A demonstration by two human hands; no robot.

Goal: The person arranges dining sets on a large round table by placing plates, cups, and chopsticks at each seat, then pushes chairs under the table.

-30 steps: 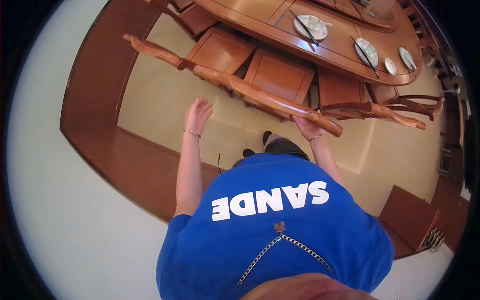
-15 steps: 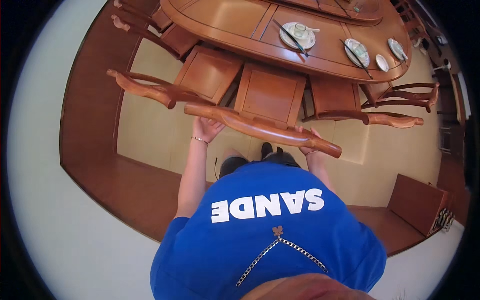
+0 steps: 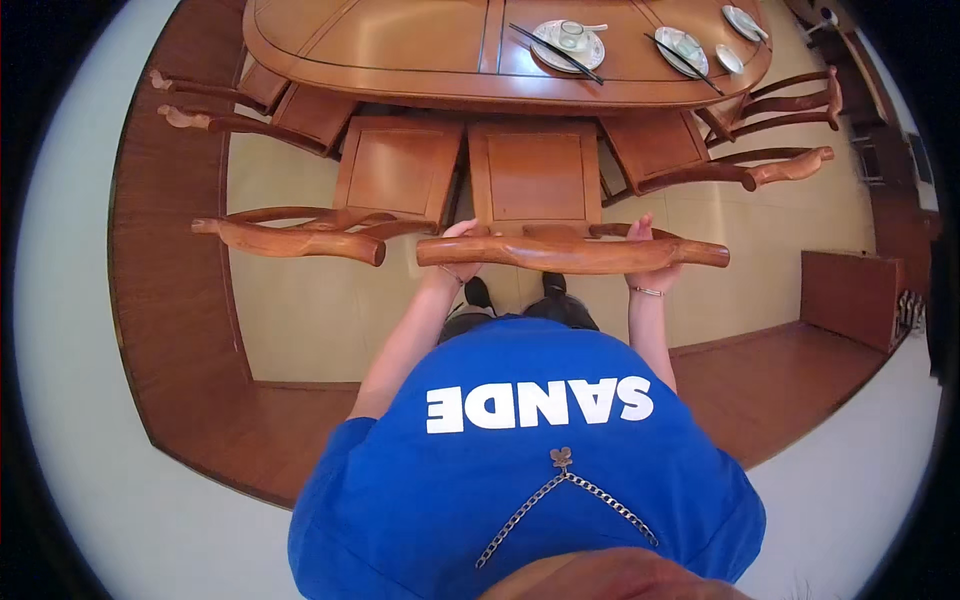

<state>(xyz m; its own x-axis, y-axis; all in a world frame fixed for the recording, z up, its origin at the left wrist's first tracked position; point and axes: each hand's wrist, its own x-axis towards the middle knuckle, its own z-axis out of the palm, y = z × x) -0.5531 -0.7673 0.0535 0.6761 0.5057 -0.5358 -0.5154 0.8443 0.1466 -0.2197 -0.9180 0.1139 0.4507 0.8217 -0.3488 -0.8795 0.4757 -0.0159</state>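
Note:
Directly before me is a wooden chair (image 3: 535, 170) with a square seat and a curved top rail. My left hand (image 3: 460, 262) grips the chair's back near the left end of the rail, its fingers partly hidden behind the wood. Near the right end, my right hand (image 3: 652, 278) holds the same back, with fingertips showing above the rail. The seat's far edge lies close to the rim of a large wooden table (image 3: 400, 60).
Matching chairs stand close by, one on the left (image 3: 400, 165) and another on the right (image 3: 660, 150). Plates (image 3: 568, 58) with chopsticks and glass cups sit on the table. A low wooden ledge (image 3: 300, 425) runs behind me, and a brown box-like block (image 3: 850, 295) stands at right.
The chair's top rail has gone from slanting to nearly level, and both my hands moved with it. The chair now sits squarer to the table. My view has turned slightly.

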